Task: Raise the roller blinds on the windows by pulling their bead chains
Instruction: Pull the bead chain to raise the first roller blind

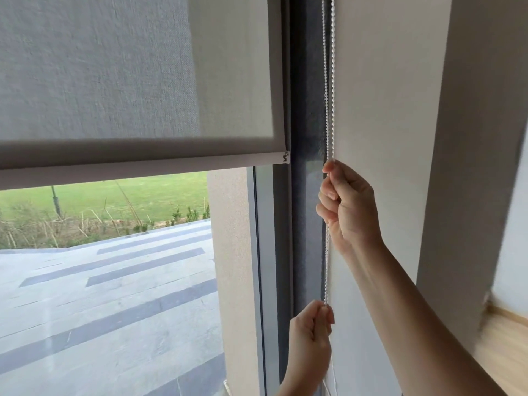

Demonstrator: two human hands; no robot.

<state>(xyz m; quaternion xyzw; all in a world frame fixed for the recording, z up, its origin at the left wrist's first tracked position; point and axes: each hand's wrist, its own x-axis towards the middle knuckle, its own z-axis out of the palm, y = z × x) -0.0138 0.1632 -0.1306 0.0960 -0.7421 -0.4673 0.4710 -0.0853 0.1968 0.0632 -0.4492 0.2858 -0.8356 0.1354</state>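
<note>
**Both hands on the chain, blind partway up**

My right hand (347, 205) is closed in a fist around the white bead chain (330, 95) at the right edge of the window, thumb tip on top where the strand enters my grip. Lower down, my left hand (310, 331) pinches the same chain between thumb and curled fingers, also fully closed on it. Between my two hands the chain runs straight and nearly vertical; above my right hand two strands rise side by side and leave the top of the view. Below my left hand a short length seems to hang loose, though the view there is too blurred to be certain.

The grey roller blind (114, 70) covers the upper part of the glass. Its bottom bar (137, 168) sits just above the height of my right hand, tilted in the wide-angle view, with a small white end cap (285, 157) near the dark window frame (307, 110). Below the bar, the glass shows a green lawn (128, 195), low shrubs and a striped paved terrace (114, 295).

The chain hangs against the frame, just beside a pale wall (385, 95) on the right. At far right, a strip of wooden sill (508, 338) shows beside my right forearm.
</note>
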